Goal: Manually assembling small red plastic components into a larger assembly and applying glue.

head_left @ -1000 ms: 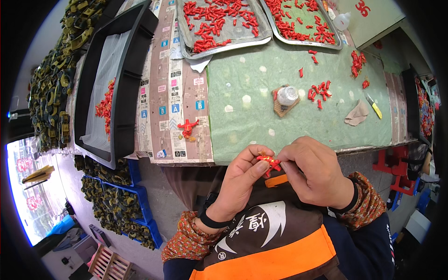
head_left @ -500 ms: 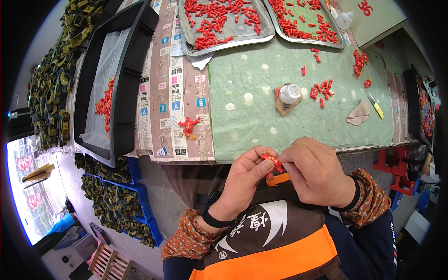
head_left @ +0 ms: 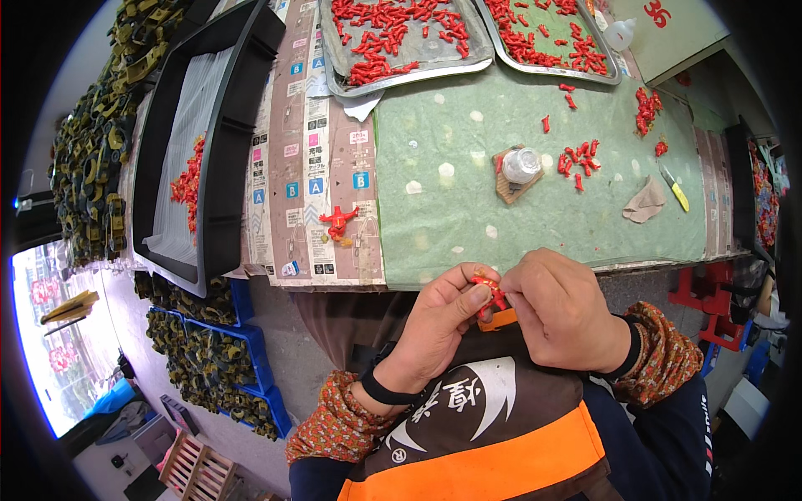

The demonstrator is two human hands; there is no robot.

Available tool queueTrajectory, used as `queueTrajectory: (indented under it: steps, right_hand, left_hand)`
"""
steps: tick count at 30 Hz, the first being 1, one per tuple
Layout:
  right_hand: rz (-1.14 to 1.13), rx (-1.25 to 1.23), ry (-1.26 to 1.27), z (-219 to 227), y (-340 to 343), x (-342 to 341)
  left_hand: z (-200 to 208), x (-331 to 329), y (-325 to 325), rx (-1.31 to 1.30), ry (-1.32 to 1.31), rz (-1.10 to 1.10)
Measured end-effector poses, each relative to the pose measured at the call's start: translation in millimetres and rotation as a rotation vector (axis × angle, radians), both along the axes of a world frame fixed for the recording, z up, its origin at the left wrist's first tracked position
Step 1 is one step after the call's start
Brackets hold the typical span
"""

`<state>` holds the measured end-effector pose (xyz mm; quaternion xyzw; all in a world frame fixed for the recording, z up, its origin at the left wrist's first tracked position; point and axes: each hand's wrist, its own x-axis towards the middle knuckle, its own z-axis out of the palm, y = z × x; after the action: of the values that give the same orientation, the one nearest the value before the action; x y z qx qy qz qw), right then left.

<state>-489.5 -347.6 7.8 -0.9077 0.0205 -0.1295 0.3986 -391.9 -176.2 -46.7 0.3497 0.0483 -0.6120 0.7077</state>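
Just in front of the table's near edge, a small red toy figure (head_left: 488, 290) with gold-yellow marks sits in the thumb and fingers of my left hand (head_left: 443, 313). My right hand (head_left: 564, 311) pinches at the right side of that figure; its fingertips hide the part they grip. On the patterned paper to the left lies another red figure (head_left: 338, 222), limbs spread. A clear round jar (head_left: 520, 165) stands on a piece of brown cardboard (head_left: 507, 192) beyond my hands. To its right lies a loose cluster of small red parts (head_left: 578, 159).
Two metal trays (head_left: 409, 79) (head_left: 597, 78) of red parts stand at the back. A black bin (head_left: 219, 179) with red pieces is on the left. A grey-brown cloth (head_left: 644, 200) and a yellow-handled knife (head_left: 679, 198) lie right. Blue crates (head_left: 251, 334) stand below left.
Both hands stay at nearly the same place with the figure between them. My right fingers have shifted very slightly against it; the view has moved a little.
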Motion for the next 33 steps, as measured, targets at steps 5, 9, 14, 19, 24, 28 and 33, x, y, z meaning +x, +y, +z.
queueTrajectory:
  steps: [5,9,14,19,24,28,33]
  right_hand:
    - [-0.006,0.009,-0.006,-2,0,-1]
    - [-0.003,0.011,-0.007,-3,2,-1]
    - [-0.002,0.016,0.005,-3,3,-2]
    - [0.003,0.029,0.016,-1,2,-4]
    - [0.016,0.075,0.033,-1,-2,-5]
    - [0.008,0.181,0.060,0,-3,-5]
    - [-0.030,0.289,0.107,-1,-3,-8]
  left_hand:
    - [-3,-1,1,-0.008,-0.009,-0.006]
    - [-5,-2,2,-0.017,-0.012,-0.009]
    - [-2,-2,2,0.012,-0.025,-0.018]
    - [-1,-1,3,0.014,-0.026,-0.026]
    - [1,3,5,0.032,-0.190,-0.040]
    - [7,5,8,0.037,-0.244,-0.032]
    - [10,8,12,0.043,-0.301,-0.033]
